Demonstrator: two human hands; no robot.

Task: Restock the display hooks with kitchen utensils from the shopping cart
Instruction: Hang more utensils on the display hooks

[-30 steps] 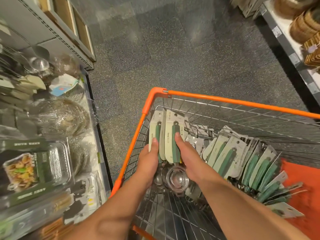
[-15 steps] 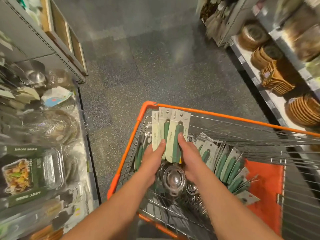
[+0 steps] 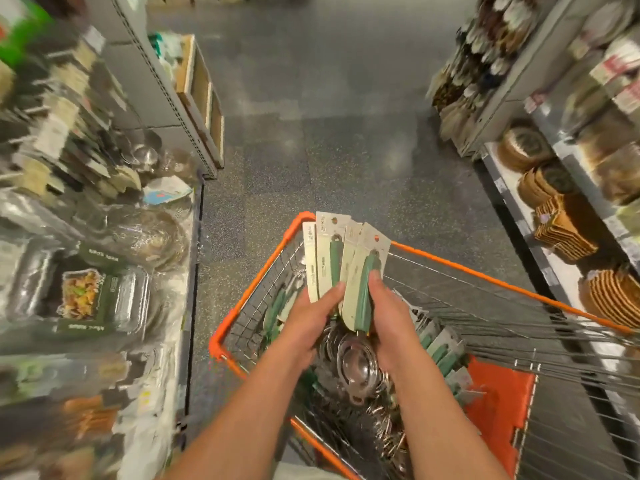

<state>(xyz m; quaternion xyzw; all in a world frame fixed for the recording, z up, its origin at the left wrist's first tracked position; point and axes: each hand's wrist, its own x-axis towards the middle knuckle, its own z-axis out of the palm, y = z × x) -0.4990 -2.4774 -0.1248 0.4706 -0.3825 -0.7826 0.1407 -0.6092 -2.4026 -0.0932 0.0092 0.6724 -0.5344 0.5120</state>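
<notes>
**Four carded utensils fanned in your two hands**

You hold a fan of four carded utensils (image 3: 341, 258) above the orange-rimmed shopping cart (image 3: 485, 271). Your left hand (image 3: 311, 317) grips the two left cards, thumb on top; your right hand (image 3: 388, 313) curls round the two right ones by a green handle. Their steel bowls (image 3: 356, 362) hang below your palms. More carded utensils (image 3: 440, 348) lie in the cart, too overlapped to count.

This is a shop aisle, a housewares store. An orange-rimmed wire shopping cart (image 3: 450, 261) stands at 6 o'clock on speckled grey flooring (image 3: 329, 133), with stocked retail shelving (image 3: 166, 98) at 9 o'clock. More shelves of stacked woven mats (image 3: 564, 230) run at 3 o'clock, with price-tag strips along their edges.
</notes>
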